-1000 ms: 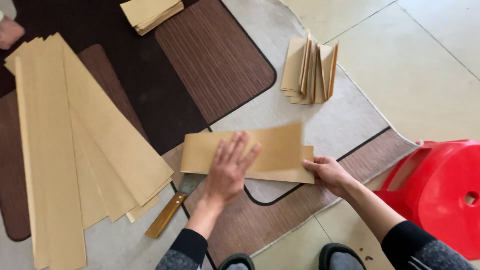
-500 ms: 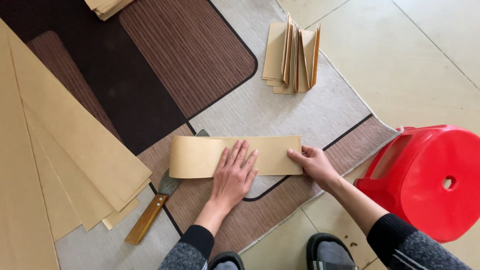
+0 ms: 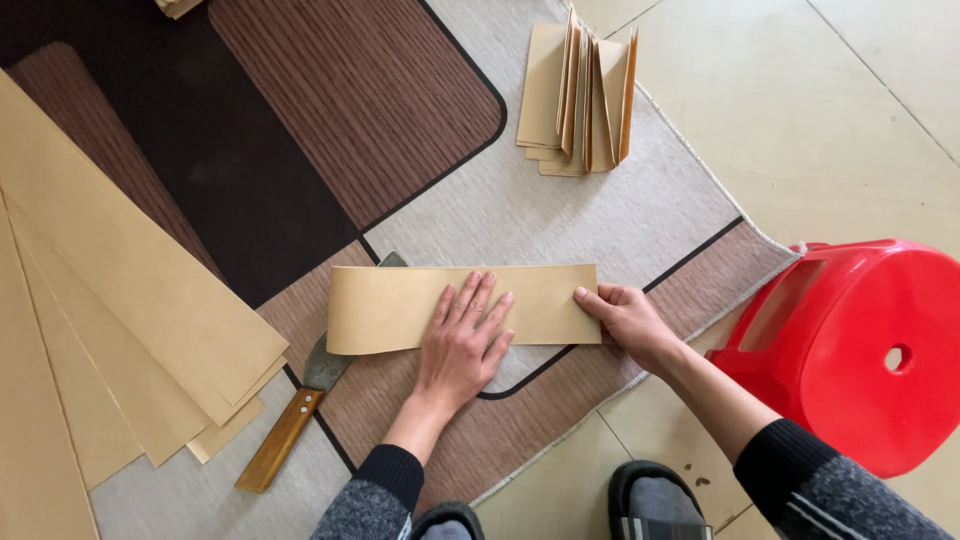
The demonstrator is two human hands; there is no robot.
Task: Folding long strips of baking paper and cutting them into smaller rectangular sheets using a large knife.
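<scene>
On the patterned rug point(image 3: 600, 220), just in front of the person's knees, lies the folded tan paper strip point(image 3: 400, 305), with its long axis running left to right. The left hand point(image 3: 462, 340) presses flat and open on its middle, while the right hand point(image 3: 625, 318) pinches the right end between its fingers. A wooden-handled knife point(image 3: 290, 420) lies half under the strip's left end, nearer to the left hand.

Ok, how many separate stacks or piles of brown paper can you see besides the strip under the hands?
3: long fanned sheets at left, a folded stack at upper right, and a pile cut off by the top edge. More may lie out of frame.
</scene>
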